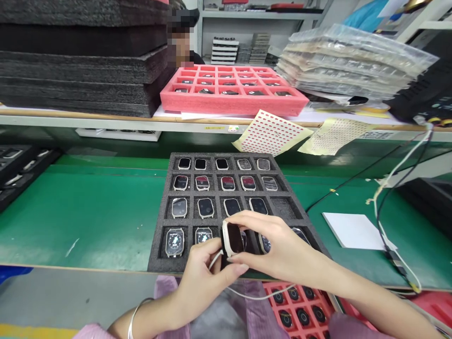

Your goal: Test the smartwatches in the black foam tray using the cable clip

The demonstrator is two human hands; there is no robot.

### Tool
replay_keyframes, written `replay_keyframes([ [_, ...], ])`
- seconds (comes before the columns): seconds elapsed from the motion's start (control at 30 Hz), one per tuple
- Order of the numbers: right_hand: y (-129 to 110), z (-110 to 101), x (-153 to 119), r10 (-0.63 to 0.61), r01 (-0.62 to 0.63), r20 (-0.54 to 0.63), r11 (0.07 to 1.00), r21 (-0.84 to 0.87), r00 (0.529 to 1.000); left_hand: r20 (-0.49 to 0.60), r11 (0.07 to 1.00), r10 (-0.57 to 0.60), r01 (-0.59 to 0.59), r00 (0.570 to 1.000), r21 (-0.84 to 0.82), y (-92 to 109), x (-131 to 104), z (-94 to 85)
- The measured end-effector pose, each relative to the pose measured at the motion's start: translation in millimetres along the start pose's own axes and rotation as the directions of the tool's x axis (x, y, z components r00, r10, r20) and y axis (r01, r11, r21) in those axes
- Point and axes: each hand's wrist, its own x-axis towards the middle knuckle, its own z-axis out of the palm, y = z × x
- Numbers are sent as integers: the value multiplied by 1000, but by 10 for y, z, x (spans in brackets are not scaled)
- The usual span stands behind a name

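Between the thumb and fingers of my right hand [278,245] is a smartwatch [233,239] with a pale case and a dark screen, tilted up above the front row of a dark foam tray [160,235]. My left hand [206,268] is closed on a white cable [216,259] at the left edge of that watch. The cable's end is hidden behind the watch and my fingers. More smartwatches sit in the tray's pockets; two at the front left, such as the lit watch [174,242], show a face on screen.
A pink foam tray [233,102] stands on the shelf [197,122] between black foam sheets [77,70] and stacked clear plastic trays [346,66]. Below the green bench [106,212] is a pink tray of round black parts [294,306]. A person [185,42] is behind the shelf.
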Motion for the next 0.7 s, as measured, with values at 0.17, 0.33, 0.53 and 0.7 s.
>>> replay_keyframes([
  [0.17,-10,16,-9,-2,4,53,999,-44,999,3,995,-31,31,1000,-100,27,-1,2],
  [0.33,-12,9,-48,-21,27,77,997,-76,997,39,977,-34,42,999,-208,41,0,5],
  [0.53,40,132,-45,-155,150,0,960,-235,988,-4,998,-49,49,999,-41,-23,9,-41],
  [0.7,35,232,-54,-203,176,-32,909,-378,979,-14,1000,-7,7,1000,-5,-33,17,-48],
])
